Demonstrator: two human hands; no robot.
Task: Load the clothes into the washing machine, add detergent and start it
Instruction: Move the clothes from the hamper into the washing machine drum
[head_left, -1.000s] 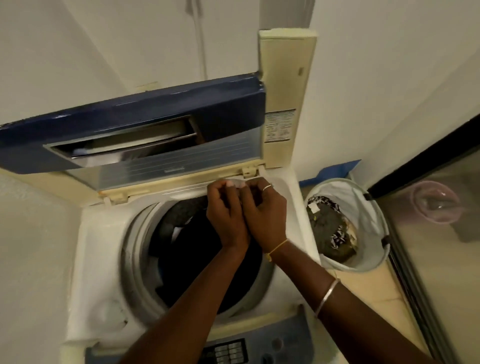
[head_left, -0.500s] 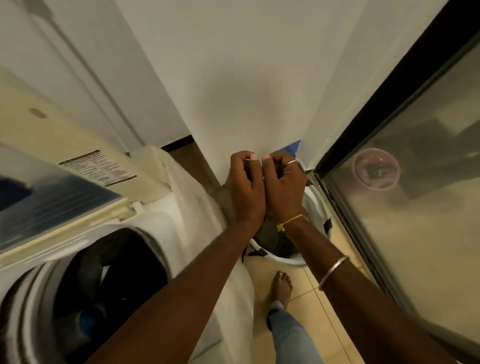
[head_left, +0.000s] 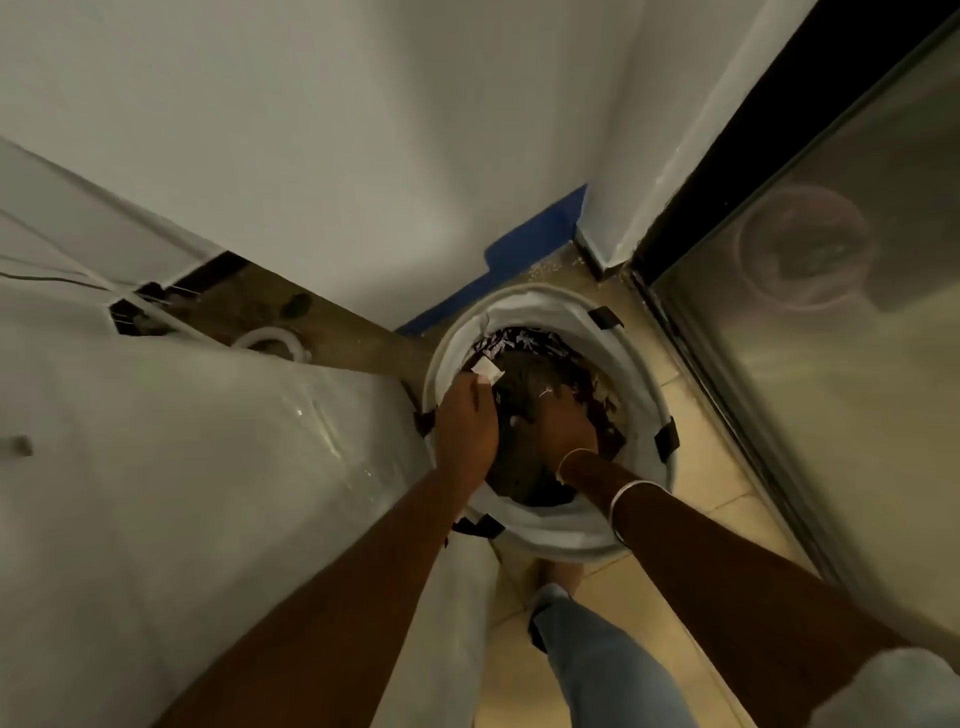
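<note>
The clothes (head_left: 524, 376) that concern you are down in the round white laundry basket (head_left: 553, 540): a grey-brown garment lies on top, with a dark patterned one showing at the far side beneath it. Both of your hands are in the basket, on that pile. Your left hand (head_left: 465, 434) has its fingers curled down at the near-left edge of the grey-brown piece, right by a small white label (head_left: 487, 370), and looks to be gripping the cloth there. Your right hand (head_left: 563, 428) is sunk into the middle of the pile with its fingertips buried in the fabric, so you cannot tell from here whether it has closed on anything or is only pressing.

The basket stands on the tiled floor (head_left: 691, 483), just beside the white side of the washing machine (head_left: 208, 467). The tub and the controls are out of view, so what is already loaded cannot be judged. A glass door (head_left: 831, 389) runs along the right, a blue strip (head_left: 535, 236) edges the wall behind the basket, and your leg in jeans (head_left: 597, 670) shows below.

By my reading you are in the loading step, with at least these garments left to lift across. No detergent is in sight; adding it and starting the machine appear to lie ahead.
</note>
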